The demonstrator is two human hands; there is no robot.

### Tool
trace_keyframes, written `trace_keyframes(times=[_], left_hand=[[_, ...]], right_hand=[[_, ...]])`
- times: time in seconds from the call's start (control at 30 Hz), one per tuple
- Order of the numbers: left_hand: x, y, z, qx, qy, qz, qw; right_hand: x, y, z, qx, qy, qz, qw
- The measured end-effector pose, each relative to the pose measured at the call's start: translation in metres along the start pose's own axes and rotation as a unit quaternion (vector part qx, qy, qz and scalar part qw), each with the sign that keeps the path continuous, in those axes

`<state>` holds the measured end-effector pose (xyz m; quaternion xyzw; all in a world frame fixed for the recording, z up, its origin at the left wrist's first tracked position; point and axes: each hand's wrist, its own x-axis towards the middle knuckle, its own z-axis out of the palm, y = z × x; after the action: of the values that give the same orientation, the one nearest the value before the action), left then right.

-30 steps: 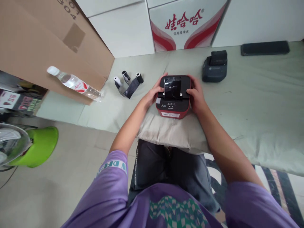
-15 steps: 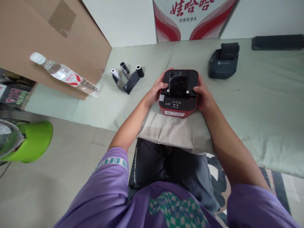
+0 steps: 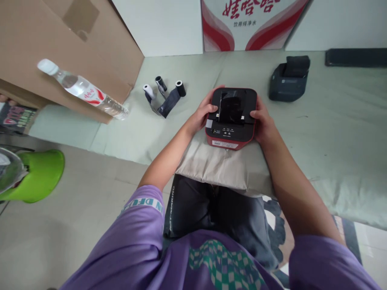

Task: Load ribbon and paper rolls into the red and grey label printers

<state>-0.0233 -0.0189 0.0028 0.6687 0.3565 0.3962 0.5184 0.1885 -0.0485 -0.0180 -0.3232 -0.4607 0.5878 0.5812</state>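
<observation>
A red label printer with a black top is held between my two hands at the front edge of the cloth-covered table. My left hand grips its left side, thumb on the top rim. On the opposite side my right hand does the same, with the fingers partly hidden behind the casing. A glossy black panel, with small white tabs at its lower corners, covers the printer's middle. To the left lie ribbon rolls, joined by dark film. Whether the printer rests on the cloth or is slightly lifted, I cannot tell.
A smaller dark device sits at the back right, near a long black case. A water bottle leans against a cardboard box on the left. A white-and-red carton stands behind. A green stool is on the floor.
The whole view has shifted slightly, so most things on the table sit a little further right. Both hands keep the same hold on the printer.
</observation>
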Motion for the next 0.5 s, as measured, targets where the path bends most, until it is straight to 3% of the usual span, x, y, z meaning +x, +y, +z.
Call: trace_keyframes(times=[0.23,0.4,0.5], left_hand=[[-0.0016,-0.0031,-0.0006,-0.103,0.003,0.015,0.995],[-0.0008,-0.002,0.0005,-0.049,0.024,-0.012,0.998],[-0.0003,-0.0018,0.0004,-0.045,0.015,0.003,0.999]], right_hand=[[-0.0021,-0.0007,-0.0004,-0.007,-0.011,-0.007,1.0],[-0.0002,0.002,-0.0026,-0.017,-0.014,-0.009,1.0],[0.0001,0.0028,-0.0039,-0.037,-0.019,-0.009,0.999]])
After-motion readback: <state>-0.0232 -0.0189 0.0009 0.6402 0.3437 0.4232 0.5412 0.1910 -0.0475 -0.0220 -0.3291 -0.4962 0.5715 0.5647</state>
